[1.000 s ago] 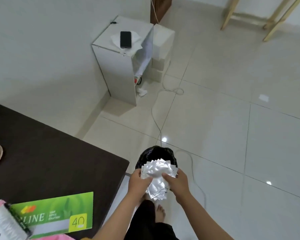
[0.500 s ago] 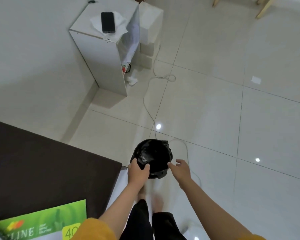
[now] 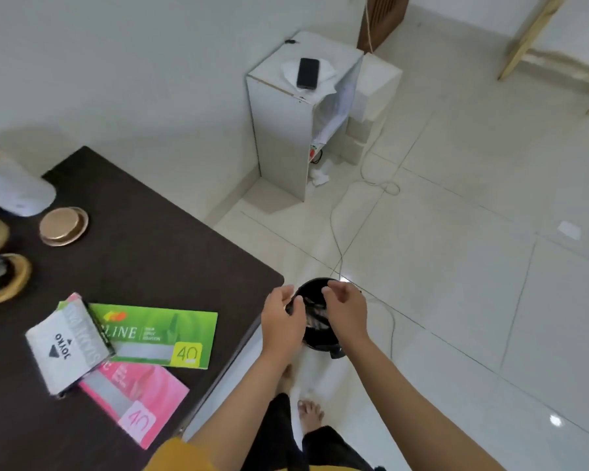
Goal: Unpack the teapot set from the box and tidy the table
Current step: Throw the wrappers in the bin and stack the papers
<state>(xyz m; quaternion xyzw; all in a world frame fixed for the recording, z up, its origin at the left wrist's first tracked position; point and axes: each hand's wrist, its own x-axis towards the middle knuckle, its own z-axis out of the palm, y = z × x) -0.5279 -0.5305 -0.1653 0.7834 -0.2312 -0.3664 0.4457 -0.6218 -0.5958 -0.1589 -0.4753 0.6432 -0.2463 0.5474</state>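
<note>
Table, near edge: one green folder marked "LINE" and "40", one pink folder marked "40"; left hand and right hand, fingers loosely curled, holding nothing, over one black bin.

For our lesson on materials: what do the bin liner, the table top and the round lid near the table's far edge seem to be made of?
Bin liner: thin black plastic film, glossy, judging by its crinkles and sheen.
Table top: probably dark brown wood or laminate, matte; the grain is too faint to say which.
Round lid: light tan with a smooth satin look, possibly bamboo or wood.
</note>
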